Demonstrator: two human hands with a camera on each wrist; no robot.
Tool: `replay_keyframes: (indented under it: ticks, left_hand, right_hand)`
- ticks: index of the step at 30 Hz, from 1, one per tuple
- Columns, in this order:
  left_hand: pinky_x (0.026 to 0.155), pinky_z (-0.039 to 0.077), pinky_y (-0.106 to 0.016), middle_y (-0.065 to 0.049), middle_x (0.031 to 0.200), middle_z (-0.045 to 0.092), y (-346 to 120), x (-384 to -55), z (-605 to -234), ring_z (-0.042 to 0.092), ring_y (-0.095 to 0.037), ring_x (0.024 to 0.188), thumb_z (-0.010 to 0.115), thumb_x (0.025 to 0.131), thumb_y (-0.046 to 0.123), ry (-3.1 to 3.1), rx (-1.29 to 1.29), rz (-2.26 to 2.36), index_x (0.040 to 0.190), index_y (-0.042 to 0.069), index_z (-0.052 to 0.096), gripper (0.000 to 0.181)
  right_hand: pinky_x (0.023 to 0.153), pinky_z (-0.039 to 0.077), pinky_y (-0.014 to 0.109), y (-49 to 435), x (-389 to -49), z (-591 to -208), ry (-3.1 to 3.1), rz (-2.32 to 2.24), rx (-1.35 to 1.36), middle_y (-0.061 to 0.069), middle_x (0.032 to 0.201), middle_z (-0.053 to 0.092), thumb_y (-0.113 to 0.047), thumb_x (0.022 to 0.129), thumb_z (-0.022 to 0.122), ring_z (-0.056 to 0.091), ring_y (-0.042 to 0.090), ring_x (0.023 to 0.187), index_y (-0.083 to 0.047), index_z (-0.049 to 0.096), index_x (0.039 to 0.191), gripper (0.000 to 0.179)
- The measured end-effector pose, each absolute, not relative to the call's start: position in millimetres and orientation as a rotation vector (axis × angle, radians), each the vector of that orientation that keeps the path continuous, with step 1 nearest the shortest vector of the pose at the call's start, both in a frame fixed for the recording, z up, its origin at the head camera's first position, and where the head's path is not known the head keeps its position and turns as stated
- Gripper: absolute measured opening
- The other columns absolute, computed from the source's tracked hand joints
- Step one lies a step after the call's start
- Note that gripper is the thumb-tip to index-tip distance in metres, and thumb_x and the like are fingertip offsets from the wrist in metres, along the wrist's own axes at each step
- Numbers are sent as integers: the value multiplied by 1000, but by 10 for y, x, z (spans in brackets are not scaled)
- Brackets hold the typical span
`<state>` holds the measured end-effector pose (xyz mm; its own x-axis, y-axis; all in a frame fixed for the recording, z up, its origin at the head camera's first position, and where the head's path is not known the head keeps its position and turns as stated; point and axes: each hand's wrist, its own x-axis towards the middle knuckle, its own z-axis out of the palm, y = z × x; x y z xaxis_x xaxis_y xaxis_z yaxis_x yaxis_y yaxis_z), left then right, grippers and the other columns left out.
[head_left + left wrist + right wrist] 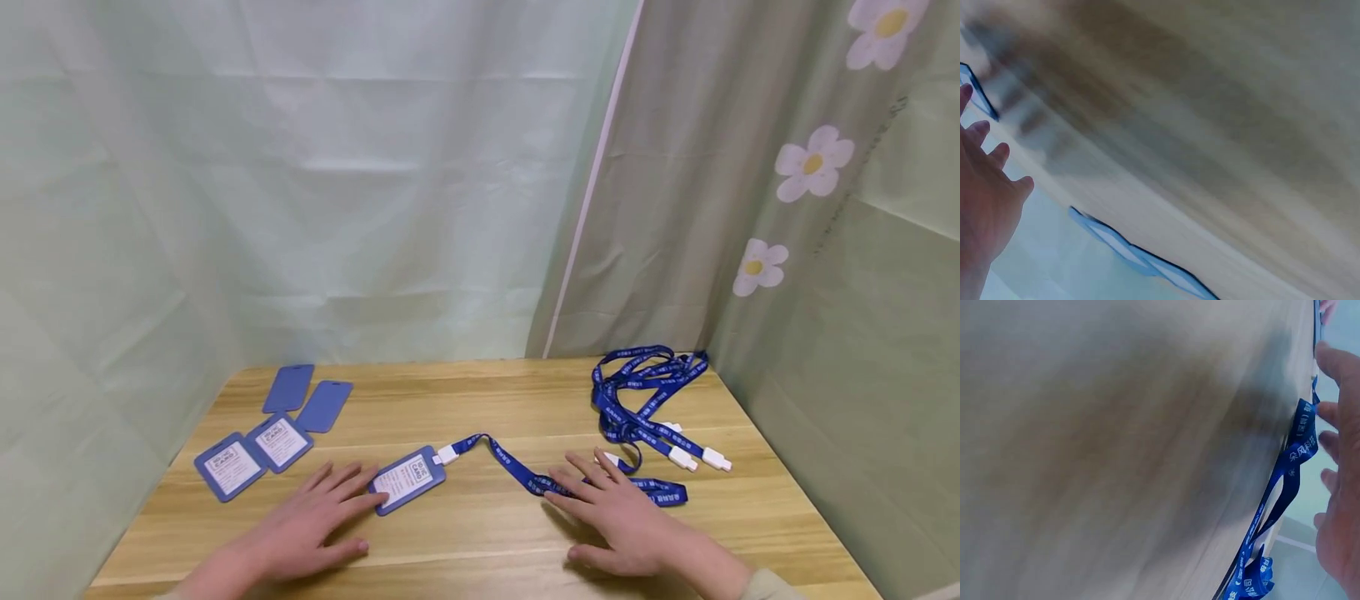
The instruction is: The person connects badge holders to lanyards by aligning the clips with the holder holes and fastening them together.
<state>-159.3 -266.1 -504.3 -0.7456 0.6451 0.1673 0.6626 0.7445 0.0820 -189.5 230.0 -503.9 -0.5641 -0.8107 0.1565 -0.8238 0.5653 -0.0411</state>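
Note:
A blue badge holder point(408, 482) with a printed card lies at the middle front of the table, joined by a white clip point(447, 455) to a blue lanyard point(517, 471). My left hand point(318, 518) is spread with straight fingers, its fingertips at the left end of that holder. My right hand point(618, 521) hovers with fingers extended at the lanyard's strap, overlapping part of it. In the right wrist view, the printed lanyard point(1291, 456) runs beside the fingers, and nothing is gripped. Behind the right hand lies a pile of blue lanyards point(630, 400) with white clips.
At the left of the wooden table point(465, 550) lie two badge holders, one point(231, 468) overlapping the other point(280, 443). Behind them are two plain blue holders, one point(289, 388) beside another point(325, 407). Pale curtains point(390, 183) stand close around the table's back and sides.

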Motion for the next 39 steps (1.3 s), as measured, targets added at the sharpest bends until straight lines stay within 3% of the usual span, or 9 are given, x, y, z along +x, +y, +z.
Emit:
replay_keyframes:
  ticks: [9,12,17,24,30,35,39]
  left_hand:
    - [119,-14,-22,-6,161,41,-2651,-1565,-5050,42,-36,143,52,100,62,-2821,-1071,-175,154,32,49,61]
    - [122,-3,-33,-5,161,41,-2612,-1577,-5055,42,-35,143,51,100,63,-2840,-1062,-181,154,34,48,61]
    - [117,24,-56,-5,158,44,-2522,-1603,-5045,42,-32,142,49,100,66,-2895,-1013,-185,153,37,49,61]
    - [118,21,-64,-10,144,54,-2240,-1696,-5067,48,-30,134,47,101,64,-2866,-976,-94,150,33,54,59]
    - [116,25,-66,-15,137,56,-1894,-1790,-5057,50,-33,125,51,102,59,-2849,-927,-28,149,30,56,56]
    - [115,27,-66,-16,139,56,-1773,-1833,-5040,51,-34,125,55,101,55,-2825,-939,-62,152,24,53,60]
    - [118,22,-63,-10,153,49,-1895,-1826,-5044,45,-35,138,54,102,55,-2818,-1017,-81,154,19,49,63]
  right_hand:
    - [120,10,59,2278,-1816,-5093,-2853,231,1403,-5,166,30,-70,99,44,18,26,155,-22,31,163,81]
    - [120,11,60,2197,-1813,-5111,-2862,250,1417,-6,167,28,-70,99,43,17,24,156,-23,25,164,82]
    - [120,12,64,2027,-1820,-5093,-2858,258,1480,-2,168,26,-70,100,41,15,25,156,-18,30,163,83]
    - [120,12,65,1757,-1929,-5053,-2870,217,1396,4,162,39,-71,100,38,26,31,152,-15,47,155,79]
    - [121,12,64,1554,-2097,-5035,-2969,230,1168,7,155,46,-73,99,38,29,35,150,-14,51,152,81]
    - [121,13,64,1545,-2182,-5001,-2946,306,1143,9,155,47,-68,100,44,29,38,149,-14,52,152,75]
    - [121,13,64,1757,-2140,-4922,-2850,363,1287,8,160,41,-57,102,51,23,40,152,-14,52,152,66]
